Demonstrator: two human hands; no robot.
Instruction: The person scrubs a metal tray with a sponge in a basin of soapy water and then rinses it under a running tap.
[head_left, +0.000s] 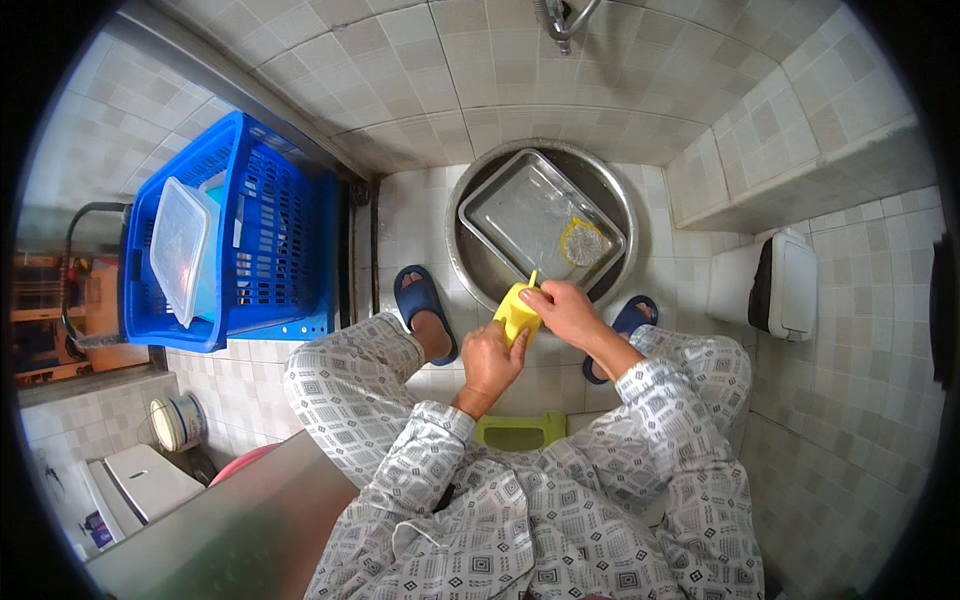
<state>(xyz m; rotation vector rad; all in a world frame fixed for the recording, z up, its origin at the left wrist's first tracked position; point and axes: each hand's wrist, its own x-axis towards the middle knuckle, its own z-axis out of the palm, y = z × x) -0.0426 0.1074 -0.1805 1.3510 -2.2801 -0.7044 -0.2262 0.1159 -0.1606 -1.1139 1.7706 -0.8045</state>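
Note:
My left hand (489, 366) is wrapped around a yellow plastic squeeze bottle (517, 309), held tilted in front of me. Against the bottle's upper end, by its thin nozzle, my right hand (574, 311) has closed its fingers. Just beyond both hands, a round metal basin (453, 229) stands on the floor. Inside it a rectangular stainless steel tray (510, 206) lies aslant, its corners close to the basin's wall. A round mesh scrubber with a yellow edge (583, 244) rests in the tray's near right part, apart from my hands.
At left stands a blue plastic basket (281, 217) holding a lidded clear container (180, 251). A faucet (562, 34) juts from the tiled wall ahead. A white bin (791, 285) is at right. Slippered feet flank the basin, and a green plastic stool (555, 427) is below me.

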